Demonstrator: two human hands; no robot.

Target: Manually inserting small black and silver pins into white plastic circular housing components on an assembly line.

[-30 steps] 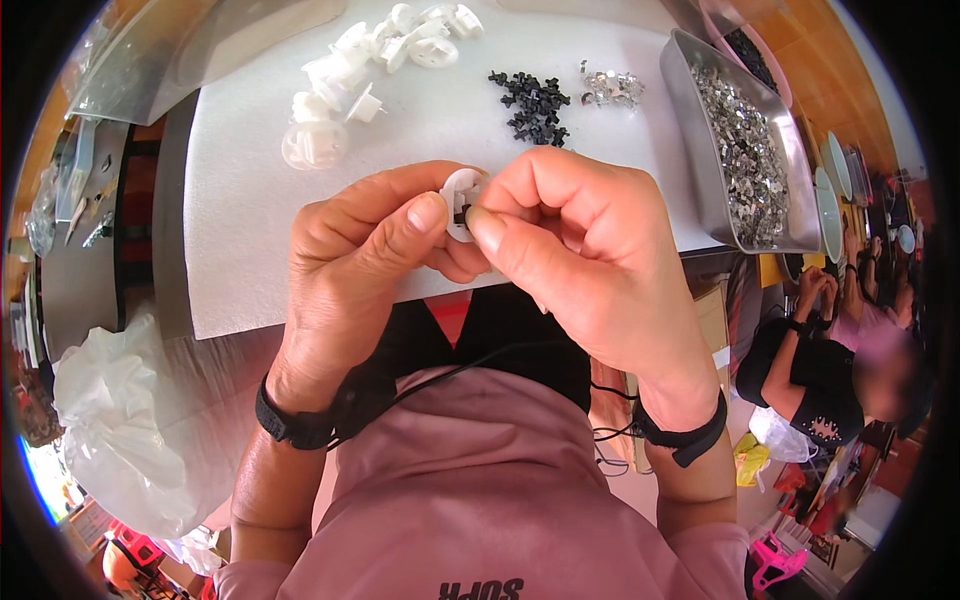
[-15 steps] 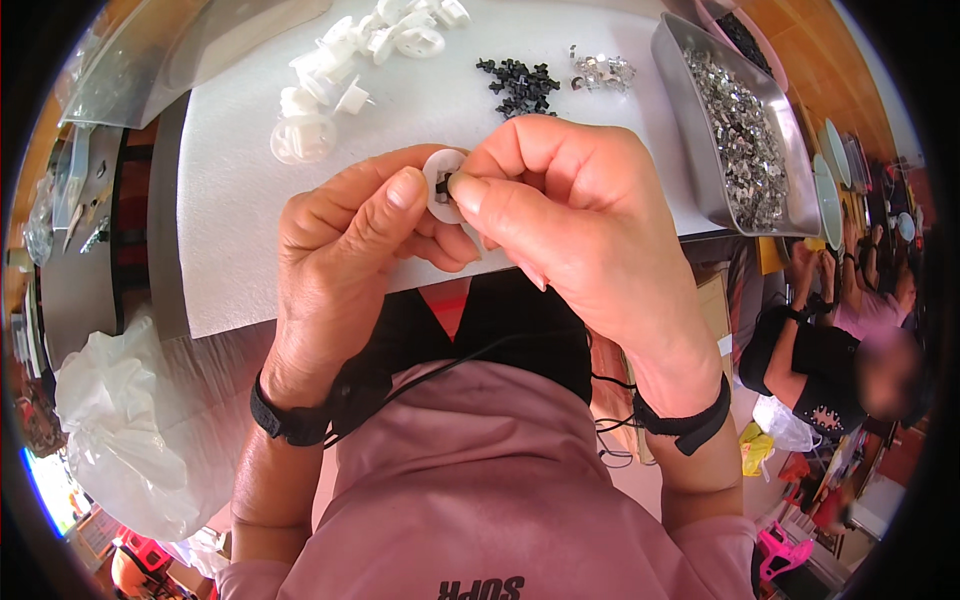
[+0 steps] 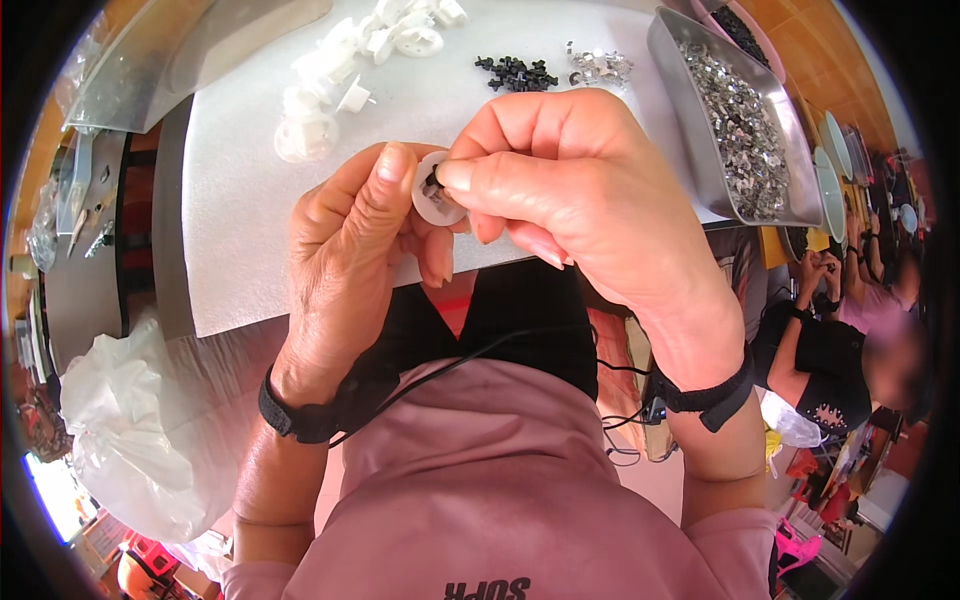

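Note:
Between both hands, above the near edge of the white-covered table (image 3: 240, 240), is a round white plastic part (image 3: 436, 208) with a slot in its middle. My left hand (image 3: 350, 225) grips its rim with thumb and fingers. With thumb and forefinger my right hand (image 3: 570, 190) pinches a small black plastic piece (image 3: 433, 178) at the slot; the fingertips hide much of it. Beyond my hands lie a pile of black cross-shaped pieces (image 3: 516, 74) and a small heap of shiny metal clips (image 3: 600, 68). More white round parts (image 3: 305, 135) spread across the far left.
A metal tray (image 3: 690, 130) full of small metal pieces stands at the right, with a pink container (image 3: 775, 50) behind it. A white plastic bag (image 3: 130, 420) sits at lower left. Another person (image 3: 830, 350) works at the far right. Dark cables (image 3: 470, 355) cross my lap.
Both hands tilt the round part slightly and shift it a little left. My right wrist has moved outward, and the right thumb now presses nearer the slot's upper end.

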